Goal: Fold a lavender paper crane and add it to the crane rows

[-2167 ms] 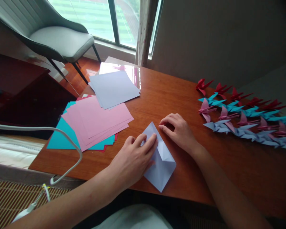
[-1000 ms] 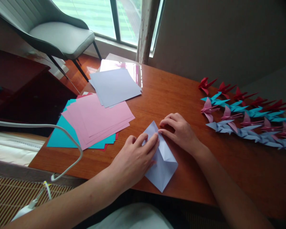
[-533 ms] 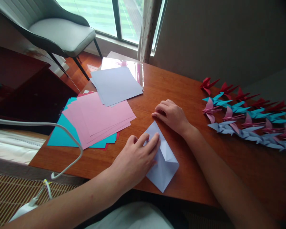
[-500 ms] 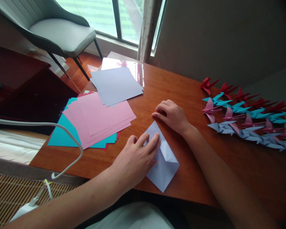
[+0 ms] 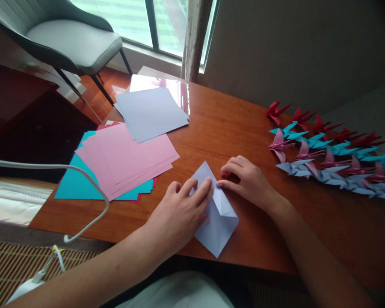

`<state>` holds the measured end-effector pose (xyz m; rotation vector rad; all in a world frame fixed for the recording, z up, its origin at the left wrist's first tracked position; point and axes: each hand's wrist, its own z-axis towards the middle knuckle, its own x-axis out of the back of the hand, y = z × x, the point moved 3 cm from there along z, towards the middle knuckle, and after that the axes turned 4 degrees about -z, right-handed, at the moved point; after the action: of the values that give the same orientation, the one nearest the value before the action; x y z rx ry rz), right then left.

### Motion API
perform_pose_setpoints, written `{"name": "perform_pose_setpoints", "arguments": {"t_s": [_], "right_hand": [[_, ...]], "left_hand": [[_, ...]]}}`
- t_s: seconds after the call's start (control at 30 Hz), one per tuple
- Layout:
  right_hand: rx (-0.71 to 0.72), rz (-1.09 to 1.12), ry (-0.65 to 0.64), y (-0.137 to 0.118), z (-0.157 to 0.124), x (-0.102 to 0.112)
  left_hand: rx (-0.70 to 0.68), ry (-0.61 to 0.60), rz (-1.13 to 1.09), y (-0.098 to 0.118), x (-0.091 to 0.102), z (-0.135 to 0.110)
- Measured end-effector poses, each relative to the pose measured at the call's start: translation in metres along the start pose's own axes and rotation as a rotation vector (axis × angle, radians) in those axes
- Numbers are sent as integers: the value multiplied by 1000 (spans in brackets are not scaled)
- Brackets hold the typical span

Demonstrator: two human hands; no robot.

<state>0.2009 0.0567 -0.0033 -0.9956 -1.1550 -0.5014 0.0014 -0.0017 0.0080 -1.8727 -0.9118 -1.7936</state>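
A folded sheet of pale blue-lavender origami paper (image 5: 215,237) lies on the table in front of me as a long diamond with a raised flap on its right side. Across its upper left part my left hand (image 5: 184,205) presses it down, fingers spread and slightly bent. My right hand (image 5: 245,179) rests at the upper right edge, its fingers loosely curled and apart from the thumb. The right thumb tip is at or very near the paper's edge; I cannot tell whether it touches. What lies under my left palm is hidden.
Pink sheets (image 5: 125,158), turquoise sheets (image 5: 69,184) and pale blue sheets (image 5: 152,113) are stacked at left on the wooden table (image 5: 218,124). Rows of folded cranes, including red ones (image 5: 276,112) and turquoise ones (image 5: 288,131), stand at right. A white cable (image 5: 99,192) crosses the left corner.
My right hand has moved down and slightly right, from above the paper's top corner to its upper right edge. My left hand stays pressed on the paper. The view has shifted slightly.
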Motion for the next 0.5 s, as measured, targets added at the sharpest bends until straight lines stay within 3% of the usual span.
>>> {"name": "perform_pose_setpoints", "arguments": {"t_s": [0.5], "right_hand": [[-21,-208,44,0,70,-6]], "left_hand": [[7,-3,1,0,0,0]]}}
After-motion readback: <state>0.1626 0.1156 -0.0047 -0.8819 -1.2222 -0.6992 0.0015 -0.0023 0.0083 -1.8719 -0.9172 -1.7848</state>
